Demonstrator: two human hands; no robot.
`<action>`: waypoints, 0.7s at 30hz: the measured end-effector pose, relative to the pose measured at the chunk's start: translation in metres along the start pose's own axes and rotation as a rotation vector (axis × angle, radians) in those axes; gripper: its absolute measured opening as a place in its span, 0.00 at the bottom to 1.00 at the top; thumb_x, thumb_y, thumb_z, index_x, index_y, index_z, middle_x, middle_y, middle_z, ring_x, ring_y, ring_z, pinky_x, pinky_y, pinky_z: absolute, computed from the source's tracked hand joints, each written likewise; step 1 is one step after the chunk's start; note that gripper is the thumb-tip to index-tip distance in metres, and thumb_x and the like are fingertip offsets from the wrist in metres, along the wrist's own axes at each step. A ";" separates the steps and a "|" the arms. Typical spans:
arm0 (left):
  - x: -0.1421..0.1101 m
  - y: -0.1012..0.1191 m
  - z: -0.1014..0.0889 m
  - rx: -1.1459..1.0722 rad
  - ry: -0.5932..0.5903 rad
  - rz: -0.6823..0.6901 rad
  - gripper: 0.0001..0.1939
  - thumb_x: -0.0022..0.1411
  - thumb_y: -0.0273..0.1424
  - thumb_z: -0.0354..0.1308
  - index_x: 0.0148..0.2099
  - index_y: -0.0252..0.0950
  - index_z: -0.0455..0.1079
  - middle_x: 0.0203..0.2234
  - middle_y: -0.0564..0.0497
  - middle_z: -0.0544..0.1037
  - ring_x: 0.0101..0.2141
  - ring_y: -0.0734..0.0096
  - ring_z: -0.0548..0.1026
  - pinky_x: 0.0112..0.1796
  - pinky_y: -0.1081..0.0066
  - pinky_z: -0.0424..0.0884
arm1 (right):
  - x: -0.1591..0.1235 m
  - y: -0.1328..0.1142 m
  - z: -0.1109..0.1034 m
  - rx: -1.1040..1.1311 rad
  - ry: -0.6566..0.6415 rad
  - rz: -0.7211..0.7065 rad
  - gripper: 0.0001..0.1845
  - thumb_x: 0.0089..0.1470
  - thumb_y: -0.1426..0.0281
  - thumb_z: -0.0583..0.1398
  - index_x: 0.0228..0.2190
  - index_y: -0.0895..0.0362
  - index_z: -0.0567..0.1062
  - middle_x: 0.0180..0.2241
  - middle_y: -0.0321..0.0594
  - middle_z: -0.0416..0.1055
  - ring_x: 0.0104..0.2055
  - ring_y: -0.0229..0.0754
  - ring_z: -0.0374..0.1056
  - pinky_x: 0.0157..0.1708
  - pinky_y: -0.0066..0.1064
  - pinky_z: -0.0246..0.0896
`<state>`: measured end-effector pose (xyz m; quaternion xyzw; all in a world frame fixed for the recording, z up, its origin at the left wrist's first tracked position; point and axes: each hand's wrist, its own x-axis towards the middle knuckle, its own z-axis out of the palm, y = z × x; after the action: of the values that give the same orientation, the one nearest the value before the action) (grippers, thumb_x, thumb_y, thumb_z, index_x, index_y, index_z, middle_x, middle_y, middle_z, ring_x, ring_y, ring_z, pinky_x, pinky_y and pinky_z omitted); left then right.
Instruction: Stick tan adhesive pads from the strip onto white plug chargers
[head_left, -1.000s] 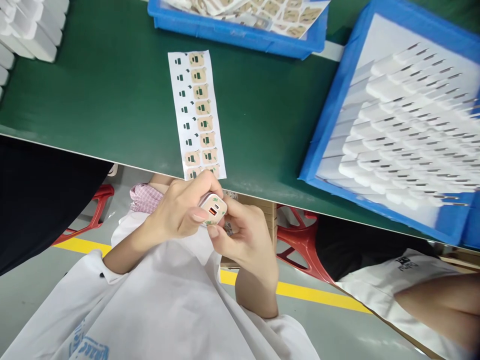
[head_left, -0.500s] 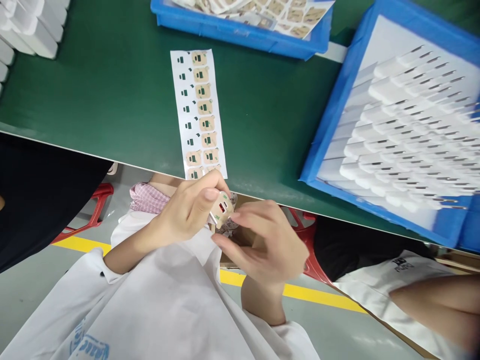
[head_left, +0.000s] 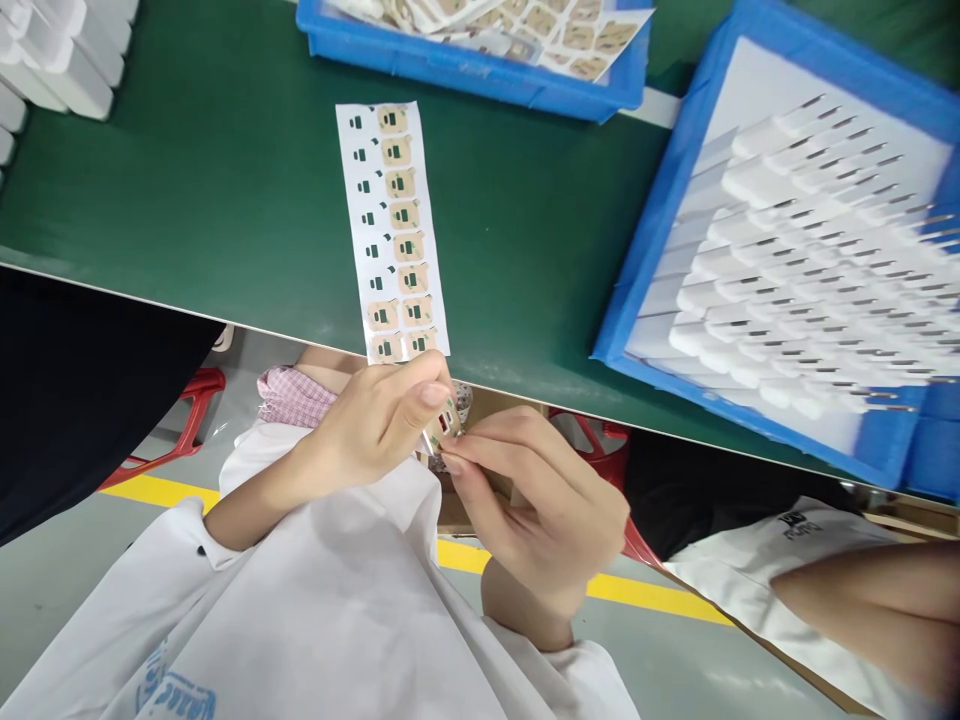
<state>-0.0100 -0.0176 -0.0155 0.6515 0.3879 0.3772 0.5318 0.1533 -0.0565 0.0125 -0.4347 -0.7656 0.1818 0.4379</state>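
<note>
My left hand [head_left: 375, 420] is closed around a small white USB charger [head_left: 428, 440], most of it hidden by the fingers. Its port face, with a red-lined USB slot, is turned toward my right hand and carries a beige sticker [head_left: 452, 412]. With thumb and forefinger pinched together, my right hand [head_left: 544, 505] grips the lower right edge of that sticker. Just beyond my left hand, a white sticker sheet [head_left: 355, 204] lies on the green table. Beige stickers fill its right column, while most of the left column is bare backing with small cut-outs.
At the back is a blue bin [head_left: 465, 75] of used-looking sticker sheets. A blue tray [head_left: 622, 300] on the right holds rows of white chargers with metal prongs up. More white blocks [head_left: 67, 60] stand at far left. Another person's arm [head_left: 870, 605] is at lower right.
My right hand has moved in to the charger, and its spread thumb and forefinger have closed on the sticker's edge. The charger has turned slightly in my left hand.
</note>
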 end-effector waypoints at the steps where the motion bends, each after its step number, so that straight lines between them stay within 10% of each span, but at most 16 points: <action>1: 0.000 0.000 0.000 -0.024 -0.010 0.007 0.32 0.75 0.57 0.32 0.34 0.38 0.63 0.23 0.54 0.70 0.24 0.72 0.68 0.28 0.69 0.62 | 0.001 0.000 -0.001 0.025 -0.009 0.020 0.15 0.55 0.86 0.63 0.35 0.54 0.76 0.29 0.35 0.76 0.28 0.38 0.69 0.26 0.31 0.65; 9: -0.001 -0.003 -0.002 -0.116 -0.097 0.039 0.35 0.72 0.61 0.32 0.35 0.38 0.65 0.26 0.51 0.74 0.27 0.68 0.71 0.31 0.67 0.68 | 0.006 -0.004 -0.001 0.053 0.044 0.184 0.09 0.58 0.79 0.63 0.30 0.53 0.76 0.24 0.33 0.72 0.24 0.36 0.66 0.24 0.30 0.61; 17: -0.006 -0.020 0.008 -0.323 -0.082 0.054 0.39 0.62 0.70 0.42 0.53 0.42 0.64 0.25 0.55 0.73 0.23 0.70 0.69 0.28 0.69 0.67 | -0.009 0.029 -0.001 -0.044 0.366 0.451 0.07 0.61 0.68 0.64 0.30 0.54 0.77 0.25 0.34 0.72 0.26 0.37 0.66 0.28 0.31 0.62; 21: -0.005 -0.023 0.006 -0.399 0.001 0.188 0.35 0.65 0.67 0.43 0.54 0.44 0.62 0.24 0.56 0.73 0.20 0.74 0.66 0.23 0.73 0.64 | -0.051 0.084 -0.026 -0.040 -0.026 0.944 0.15 0.64 0.57 0.59 0.33 0.56 0.75 0.26 0.34 0.73 0.29 0.38 0.71 0.35 0.33 0.70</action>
<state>-0.0092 -0.0214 -0.0390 0.5663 0.2433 0.4947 0.6127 0.2300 -0.0545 -0.0550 -0.7414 -0.4930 0.3518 0.2891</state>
